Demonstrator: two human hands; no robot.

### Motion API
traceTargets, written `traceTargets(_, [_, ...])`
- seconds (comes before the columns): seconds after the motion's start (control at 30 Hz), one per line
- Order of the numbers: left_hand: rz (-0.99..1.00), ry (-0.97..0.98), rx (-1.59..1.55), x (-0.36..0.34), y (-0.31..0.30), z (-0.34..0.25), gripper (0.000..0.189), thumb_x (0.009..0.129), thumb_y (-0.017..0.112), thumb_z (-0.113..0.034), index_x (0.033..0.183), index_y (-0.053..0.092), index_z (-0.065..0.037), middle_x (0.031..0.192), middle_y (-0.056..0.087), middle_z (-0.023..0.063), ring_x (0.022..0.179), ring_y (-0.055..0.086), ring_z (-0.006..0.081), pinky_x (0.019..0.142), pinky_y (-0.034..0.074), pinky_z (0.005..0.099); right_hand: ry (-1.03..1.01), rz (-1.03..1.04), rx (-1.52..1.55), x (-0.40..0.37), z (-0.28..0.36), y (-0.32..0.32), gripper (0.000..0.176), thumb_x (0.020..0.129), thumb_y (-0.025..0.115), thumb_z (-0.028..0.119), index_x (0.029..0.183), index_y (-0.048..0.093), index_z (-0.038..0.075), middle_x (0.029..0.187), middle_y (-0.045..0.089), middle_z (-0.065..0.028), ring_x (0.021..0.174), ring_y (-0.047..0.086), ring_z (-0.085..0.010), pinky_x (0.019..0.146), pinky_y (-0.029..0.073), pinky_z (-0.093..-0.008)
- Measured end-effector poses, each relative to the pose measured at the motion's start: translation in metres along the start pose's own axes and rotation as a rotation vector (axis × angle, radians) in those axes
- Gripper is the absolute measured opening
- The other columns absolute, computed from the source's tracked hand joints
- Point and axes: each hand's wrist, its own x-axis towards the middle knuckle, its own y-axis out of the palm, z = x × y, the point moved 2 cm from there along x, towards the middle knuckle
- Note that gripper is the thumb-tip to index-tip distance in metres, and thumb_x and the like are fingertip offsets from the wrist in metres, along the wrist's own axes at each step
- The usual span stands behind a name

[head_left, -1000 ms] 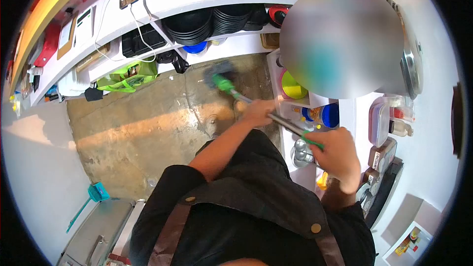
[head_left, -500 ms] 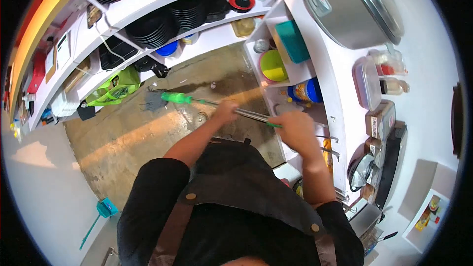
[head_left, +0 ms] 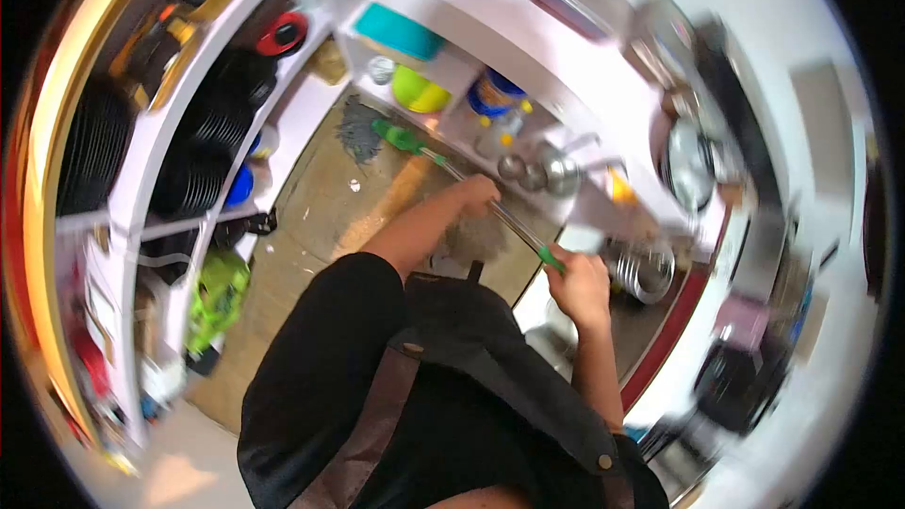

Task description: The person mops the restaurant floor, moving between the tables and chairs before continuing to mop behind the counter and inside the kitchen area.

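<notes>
A mop with a green head [head_left: 398, 137], grey fringe [head_left: 358, 129] and thin metal pole [head_left: 517, 222] slants across the view. Its fringe is spread on the brown floor [head_left: 316, 190], close to the foot of the back shelf. My left hand [head_left: 479, 196] is closed around the middle of the pole. Lower down, my right hand [head_left: 579, 285] grips the pole's near end at its green handle [head_left: 551, 258]. The fingers of both hands are partly hidden and somewhat blurred.
Shelves on the left hold black plates [head_left: 189, 190] and a bright green bag [head_left: 219, 294]. Low cubbies ahead hold a teal container [head_left: 400, 30], a lime bowl [head_left: 418, 90], a blue-lidded jar [head_left: 497, 94] and metal pots [head_left: 556, 172]. Small white scraps [head_left: 354, 186] lie on the floor.
My view has turned to the right. The mop head has moved from near the green bag to the corner by the cubbies. Both hands keep hold of the pole.
</notes>
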Motion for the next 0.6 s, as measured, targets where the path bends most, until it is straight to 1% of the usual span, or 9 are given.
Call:
traceTargets(0.1, [0.526,-0.045,0.275,-0.007,0.021,0.002,0.016,0.063,0.061,-0.011,0.078,0.063,-0.004,0.078,0.059,0.0197,0.079,0.059,0.0322,0.067,0.047,0.0414,0.143,0.174,0.393,-0.023,-0.033,0.070,0.031,0.075,0.057,0.022,0.106,0.060,0.014,0.088,0.061,-0.0173,0.082,0.059,-0.0342,0.075,0.047,-0.0412])
traceTargets(0.13, [0.348,-0.090,0.168,-0.025,0.041,0.015,0.014,0.064,0.062,-0.010,0.077,0.063,-0.004,0.077,0.060,0.0172,0.077,0.059,0.0324,0.071,0.047,0.0408,0.215,0.257,0.455,-0.030,-0.025,0.087,0.031,0.076,0.056,0.023,0.104,0.059,0.012,0.084,0.061,-0.0186,0.080,0.059,-0.0346,0.073,0.046,-0.0430])
traceTargets(0.2, [0.668,0.182,0.441,-0.038,0.065,0.038,0.022,0.064,0.066,-0.015,0.083,0.060,-0.007,0.082,0.057,0.0143,0.081,0.056,0.0314,0.070,0.045,0.0413,0.223,0.208,0.464,-0.047,-0.003,0.122,0.024,0.080,0.050,0.022,0.095,0.055,0.005,0.075,0.059,-0.0201,0.075,0.059,-0.0364,0.066,0.045,-0.0483])
traceTargets(0.23, [0.687,0.220,0.452,-0.030,0.071,0.025,0.022,0.064,0.066,-0.015,0.083,0.060,-0.007,0.082,0.057,0.0143,0.081,0.056,0.0314,0.070,0.045,0.0413,0.250,0.316,0.342,-0.050,0.003,0.130,0.029,0.082,0.050,0.026,0.107,0.055,0.012,0.071,0.058,-0.0205,0.071,0.058,-0.0389,0.063,0.045,-0.0467])
traceTargets(0.3, [0.803,0.044,0.403,-0.020,0.078,0.006,0.024,0.064,0.067,-0.018,0.083,0.060,-0.005,0.083,0.057,0.0138,0.083,0.056,0.0300,0.074,0.044,0.0412,0.344,0.357,0.325,-0.061,-0.020,0.128,0.029,0.082,0.049,0.029,0.107,0.052,0.014,0.072,0.059,-0.0186,0.071,0.058,-0.0374,0.062,0.045,-0.0470])
traceTargets(0.37, [0.605,0.107,0.181,0.006,0.100,-0.039,0.025,0.061,0.068,-0.018,0.080,0.059,-0.004,0.080,0.057,0.0133,0.084,0.055,0.0296,0.075,0.043,0.0421,0.404,0.318,0.290,-0.090,-0.068,0.104,0.028,0.082,0.050,0.030,0.106,0.055,0.016,0.075,0.060,-0.0166,0.070,0.059,-0.0363,0.062,0.046,-0.0459])
traceTargets(0.47, [0.572,0.378,0.174,0.055,0.175,-0.124,0.025,0.059,0.065,-0.019,0.078,0.062,-0.005,0.083,0.058,0.0183,0.081,0.055,0.0337,0.072,0.044,0.0424,0.591,0.280,0.168,-0.160,-0.120,0.042,0.028,0.080,0.052,0.024,0.108,0.057,0.020,0.082,0.063,-0.0137,0.075,0.059,-0.0333,0.067,0.046,-0.0435])
traceTargets(0.5, [0.367,0.516,0.024,0.063,0.199,-0.155,0.020,0.056,0.062,-0.016,0.071,0.062,-0.003,0.076,0.058,0.0188,0.078,0.056,0.0344,0.070,0.044,0.0428,0.693,0.213,0.173,-0.190,-0.130,0.019,0.028,0.077,0.056,0.023,0.104,0.060,0.018,0.080,0.062,-0.0146,0.076,0.060,-0.0325,0.068,0.046,-0.0429])
traceTargets(0.6, [0.553,0.598,-0.090,0.107,0.214,-0.281,0.015,0.056,0.056,-0.011,0.066,0.063,-0.002,0.068,0.060,0.0180,0.070,0.059,0.0338,0.066,0.048,0.0406,0.899,0.103,0.109,-0.245,-0.132,-0.040,0.027,0.073,0.061,0.021,0.100,0.063,0.015,0.077,0.061,-0.0166,0.076,0.060,-0.0328,0.070,0.046,-0.0423])
